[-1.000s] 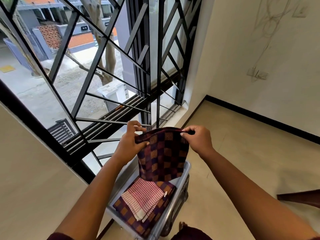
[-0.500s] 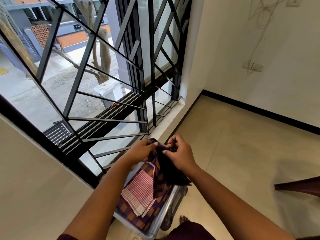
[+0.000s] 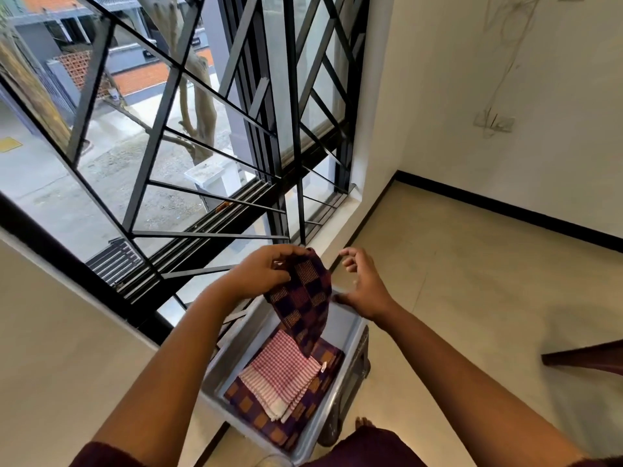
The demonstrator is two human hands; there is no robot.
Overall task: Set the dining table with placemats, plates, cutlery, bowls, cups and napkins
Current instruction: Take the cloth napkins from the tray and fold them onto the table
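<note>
Half a second ago both my hands were bunched together on the dark checked cloth; my right hand [image 3: 365,289] has since let go and drawn off to the right, its fingers [image 3: 349,259] spread apart and loosely bent, holding nothing. My left hand [image 3: 261,274] alone keeps the cloth, its fingers clamped on the top edge. The dark checked cloth [image 3: 305,301] has opened out from that tight bundle and hangs down in a soft fold from my left hand, its lower tip over the things in the bin.

The grey bin [image 3: 350,335] sits on a cart by the window grille [image 3: 215,129], just near me and below my hands. On its floor lies a folded purple and orange checked placemat [image 3: 249,404], flat. On top of that, toward the left, rests a folded pink and white checked napkin [image 3: 279,374], its layered edges stepped at the near corner. At the right edge a dark wooden piece [image 3: 583,360] juts in over the floor
</note>
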